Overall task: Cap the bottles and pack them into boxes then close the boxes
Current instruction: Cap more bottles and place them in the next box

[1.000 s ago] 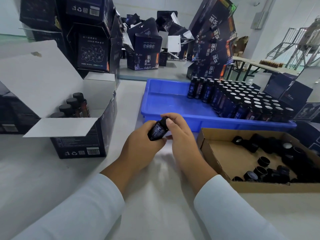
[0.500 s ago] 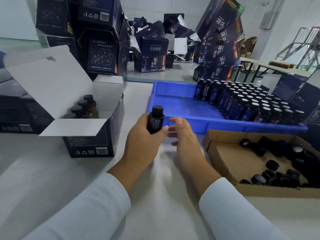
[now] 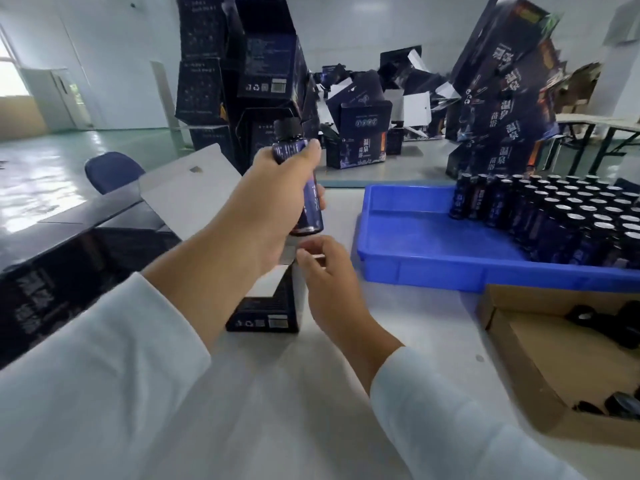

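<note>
Gleaming pale green at nine o'clock, glossy floor [image 3: 69, 161]; standing behind, white walls [image 3: 114, 46]; daylight pouring through a window [image 3: 10, 81]; folding table [image 3: 588, 123] waiting at two o'clock.

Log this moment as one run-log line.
left hand: holds capped bottle raised | right hand: empty by open box | stage: packing

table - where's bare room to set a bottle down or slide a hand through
Free: the white table strip between the open dark box and the cardboard cap tray, in front of the blue tray; also the blue tray's left half. Crowded: its right side, packed with bottles, and the table's left edge, filled by black boxes.
</note>
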